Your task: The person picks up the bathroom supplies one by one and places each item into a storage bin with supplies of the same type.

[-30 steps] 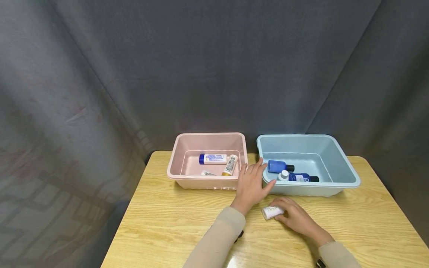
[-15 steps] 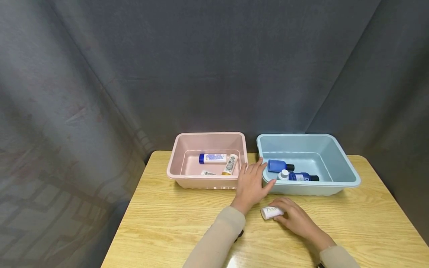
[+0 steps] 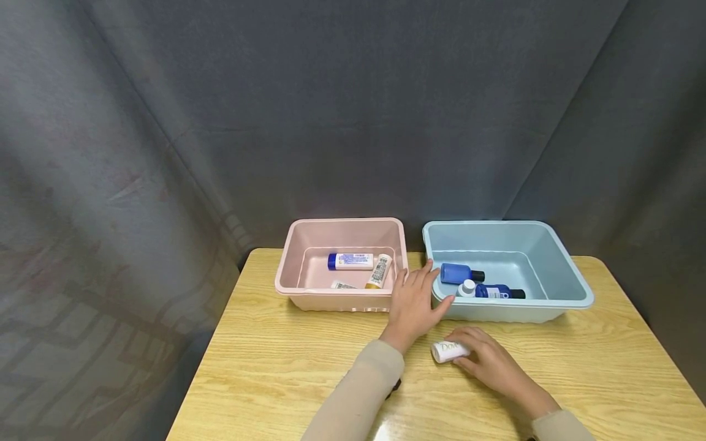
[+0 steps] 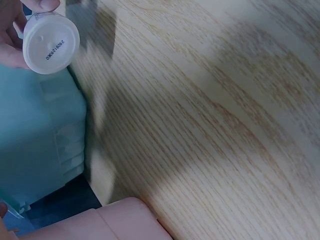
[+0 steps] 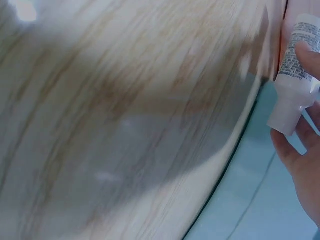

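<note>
1. Here the right hand (image 3: 488, 360) lies low on the wooden table (image 3: 276, 367), its fingers curled round a small white Dove bottle (image 3: 449, 351) that lies on its side on the tabletop, just in front of the blue tub (image 3: 570, 288).
2. The left hand (image 3: 415, 300) rests with straight, spread fingers against the near left corner of the blue tub, in the gap between it and the pink tub (image 3: 287, 275) (it holds nothing).
3. In the left wrist view the bottle's round flat end (image 4: 50, 44) faces the camera, printed with a small code, with fingertips (image 4: 44, 5) touching its edge.
4. The right wrist view shows the bottle's label and narrower neck (image 5: 295, 75) against the palm.
5. Inside the blue tub lie a blue bottle with a black cap (image 3: 460, 273), a second dark blue bottle (image 3: 499, 293) and a white cap (image 3: 467, 286) beside it.
6. The pink tub holds a white tube with a blue cap (image 3: 350, 261), a cream bottle with a barcode (image 3: 379, 271), and part of another item (image 3: 343, 285) by the near wall.
7. Grey cloth (image 3: 353, 110) hangs behind the table.
</note>
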